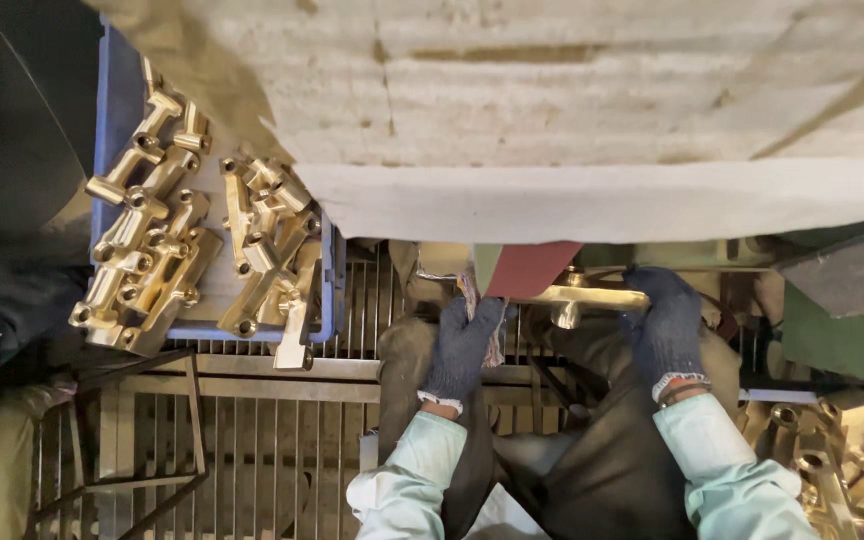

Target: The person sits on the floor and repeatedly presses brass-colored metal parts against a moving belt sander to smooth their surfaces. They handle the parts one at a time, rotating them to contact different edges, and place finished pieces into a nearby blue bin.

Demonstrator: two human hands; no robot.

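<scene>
While the long polished brass faucet fitting (592, 297) lies pressed against the dark red sanding belt (527, 268) at centre, I see my left hand (462, 345) clamped on its left end and my right hand (667, 320) on its right, both in dark knitted gloves. Far left, a blue plastic crate (112, 110) holds more brass fittings (152, 260).

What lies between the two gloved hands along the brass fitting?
In the head view, the left hand and right hand grip opposite ends of the brass fitting. Between them, a reddish-brown abrasive belt comes down onto the fitting.
</scene>
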